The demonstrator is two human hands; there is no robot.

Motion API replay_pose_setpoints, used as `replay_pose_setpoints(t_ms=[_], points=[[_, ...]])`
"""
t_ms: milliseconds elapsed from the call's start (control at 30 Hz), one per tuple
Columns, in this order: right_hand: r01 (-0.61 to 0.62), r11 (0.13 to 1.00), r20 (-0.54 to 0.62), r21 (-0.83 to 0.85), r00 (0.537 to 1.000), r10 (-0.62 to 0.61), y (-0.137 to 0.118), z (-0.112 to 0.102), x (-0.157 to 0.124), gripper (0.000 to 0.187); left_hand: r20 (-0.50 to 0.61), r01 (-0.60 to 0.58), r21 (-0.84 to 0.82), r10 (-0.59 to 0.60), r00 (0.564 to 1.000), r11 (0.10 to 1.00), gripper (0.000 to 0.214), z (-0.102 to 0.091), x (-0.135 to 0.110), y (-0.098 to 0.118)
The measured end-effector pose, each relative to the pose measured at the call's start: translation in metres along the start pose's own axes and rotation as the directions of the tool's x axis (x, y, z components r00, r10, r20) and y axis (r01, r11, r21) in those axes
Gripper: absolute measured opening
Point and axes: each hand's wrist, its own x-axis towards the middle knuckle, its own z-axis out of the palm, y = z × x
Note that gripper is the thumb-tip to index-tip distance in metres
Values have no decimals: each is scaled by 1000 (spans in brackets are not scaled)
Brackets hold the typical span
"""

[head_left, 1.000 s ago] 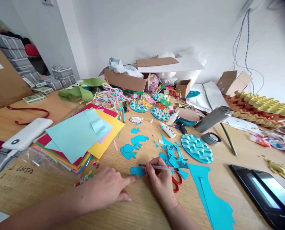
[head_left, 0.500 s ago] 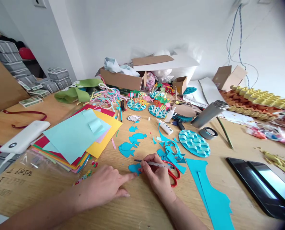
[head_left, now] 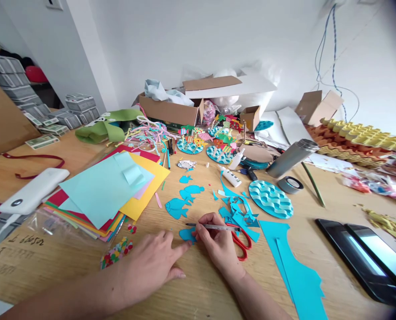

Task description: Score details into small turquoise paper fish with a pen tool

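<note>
A small blue paper cutout (head_left: 186, 234) lies flat on the table, its right end covered by fingers. My left hand (head_left: 156, 258) rests beside it, index finger stretched out onto its lower edge and thumb apart, gripping nothing. Closed around a pen (head_left: 214, 227), my right hand (head_left: 216, 242) sits at the cutout's right side. The pen's dark tip points left, just over the cutout. Red-handled scissors (head_left: 245, 249) lie right of that hand, partly hidden by it. Above are more blue paper fish (head_left: 176, 207), one with drawn lines.
Coloured paper sheets (head_left: 101, 191) are stacked at left, near a white power bank (head_left: 34, 191). Blue scraps (head_left: 239, 213), a wavy-patterned disc (head_left: 271, 199), glue bottle (head_left: 231, 177) and steel flask (head_left: 293, 158) are to the right. A large blue offcut (head_left: 294, 271) lies near a phone (head_left: 378, 253).
My left hand has shifted slightly down and right, showing more of the colourful paper dots beside its wrist. The right hand keeps the pen in nearly the same place.
</note>
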Motion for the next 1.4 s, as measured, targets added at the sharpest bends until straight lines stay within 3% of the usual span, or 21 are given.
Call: replay_pose_setpoints(t_ms=[233,500,767,1400], points=[[-10,1000,-12,-3,1000,10,7,-1,1,30,-137,-62,-84,51,989,995,51,11,2,-5],[-27,999,-42,47,999,29,14,-3,0,32,-62,-67,-58,63,996,996,56,13,0,-8],[-50,994,-38,93,998,53,2,-2,0,32,-88,-68,-47,63,994,997,48,9,0,-7],[-230,972,44,-49,972,233,2,0,3,28,-131,-86,-13,84,988,996,48,18,-1,-10]])
